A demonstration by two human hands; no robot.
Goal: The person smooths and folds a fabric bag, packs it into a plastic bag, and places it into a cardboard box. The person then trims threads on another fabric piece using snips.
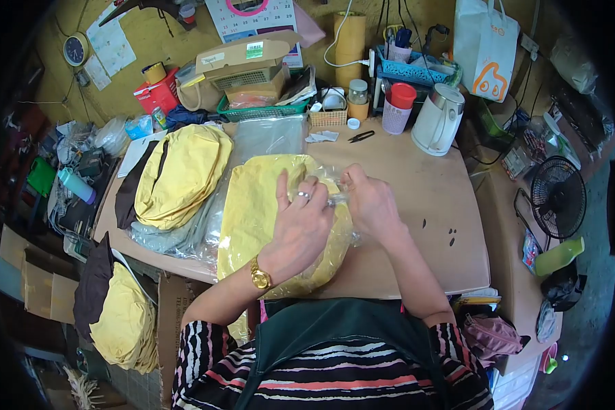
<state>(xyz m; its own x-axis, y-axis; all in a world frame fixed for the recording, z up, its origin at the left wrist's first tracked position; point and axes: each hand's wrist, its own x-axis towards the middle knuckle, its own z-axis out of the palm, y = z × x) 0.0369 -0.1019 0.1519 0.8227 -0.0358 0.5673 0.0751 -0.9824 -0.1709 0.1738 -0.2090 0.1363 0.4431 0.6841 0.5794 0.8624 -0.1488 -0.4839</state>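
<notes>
A yellow fabric piece [246, 198] inside a clear plastic bag lies on the brown table in front of me. My left hand [304, 222] rests on top of it, with a ring on one finger and the fingers spread. Beside it, my right hand [370, 205] is closed, pinching the crumpled plastic at the bag's upper right. To the left sits a stack of yellow fabric pieces [184, 171] with dark brown fabric at its edge. Flat clear plastic bags [273, 135] lie behind the wrapped piece.
Black snips [361, 137] and a white kettle [438, 119] stand toward the back, near a pink cup [395, 116]. More yellow pieces [121, 321] are at the lower left. A black fan [558, 198] is at the right, and the table's edge [383, 296] is close to my body.
</notes>
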